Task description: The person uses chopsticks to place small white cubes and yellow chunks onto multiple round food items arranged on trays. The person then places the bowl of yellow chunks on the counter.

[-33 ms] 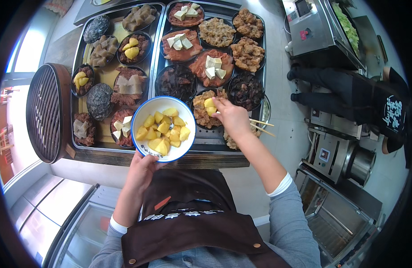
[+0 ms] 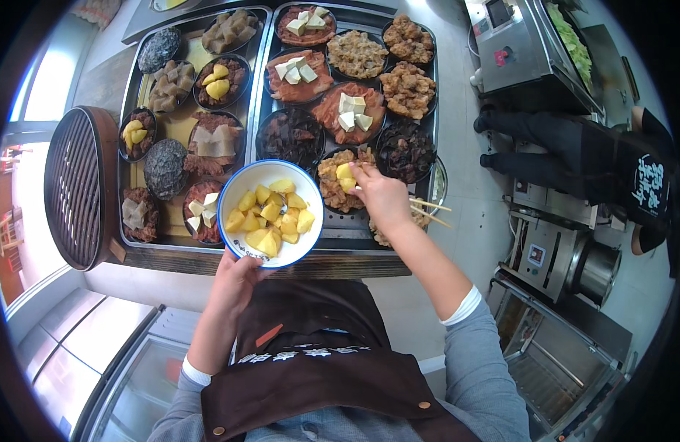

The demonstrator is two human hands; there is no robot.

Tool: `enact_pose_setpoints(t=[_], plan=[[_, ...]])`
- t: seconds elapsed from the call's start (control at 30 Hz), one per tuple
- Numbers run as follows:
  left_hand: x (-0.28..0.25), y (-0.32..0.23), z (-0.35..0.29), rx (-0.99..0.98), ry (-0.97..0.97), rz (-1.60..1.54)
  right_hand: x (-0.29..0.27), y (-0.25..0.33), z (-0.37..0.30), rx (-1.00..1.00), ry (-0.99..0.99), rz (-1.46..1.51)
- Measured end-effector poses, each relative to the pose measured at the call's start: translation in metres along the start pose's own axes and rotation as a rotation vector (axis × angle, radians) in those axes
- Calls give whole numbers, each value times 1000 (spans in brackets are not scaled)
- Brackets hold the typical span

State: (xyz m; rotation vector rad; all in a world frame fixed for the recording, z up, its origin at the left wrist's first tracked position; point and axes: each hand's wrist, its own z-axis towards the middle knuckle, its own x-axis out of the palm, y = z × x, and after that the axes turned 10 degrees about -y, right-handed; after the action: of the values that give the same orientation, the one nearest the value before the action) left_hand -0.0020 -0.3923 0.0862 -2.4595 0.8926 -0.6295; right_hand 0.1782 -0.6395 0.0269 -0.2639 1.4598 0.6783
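Observation:
My left hand (image 2: 236, 276) grips the near rim of a white bowl (image 2: 233, 180) with a blue edge. Inside it lie several yellow potato chunks (image 2: 304, 219). My right hand (image 2: 384, 195) is closed round a pair of wooden chopsticks (image 2: 432, 208), whose ends stick out to its right; their tips are hidden. Its fingertips are at some potato pieces (image 2: 346, 175) on a small dish of browned, coated meat (image 2: 329, 183). Whether the fingers touch those pieces, I cannot tell. Part of another such dish (image 2: 379, 233) shows below my right wrist.
Two metal trays (image 2: 260, 81) hold several dark bowls of meat, some topped with tofu cubes (image 2: 295, 68), potato or konjac-like pieces. A round slatted steamer basket (image 2: 82, 184) stands at left. A person in dark clothes (image 2: 576, 151) stands at right near steel kitchen machines (image 2: 535, 250).

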Motion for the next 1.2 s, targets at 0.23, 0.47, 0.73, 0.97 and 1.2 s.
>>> enact_pose_setpoints(t=[0.23,0.47,0.73,0.97,1.2], plan=[[3,2,-5,-14,17,-2,19,19,-14,184,-33,-95],[3,3,-6,-24,25,-10,9,9,-13,211,-4,-3],[8,-1,0,10,120,-51,-65,30,-8,287,-287,453],[28,-11,-5,-22,210,-108,-158,84,20,504,-336,1386],[15,-21,-1,-136,332,-265,-145,50,81,452,-1184,1390]])
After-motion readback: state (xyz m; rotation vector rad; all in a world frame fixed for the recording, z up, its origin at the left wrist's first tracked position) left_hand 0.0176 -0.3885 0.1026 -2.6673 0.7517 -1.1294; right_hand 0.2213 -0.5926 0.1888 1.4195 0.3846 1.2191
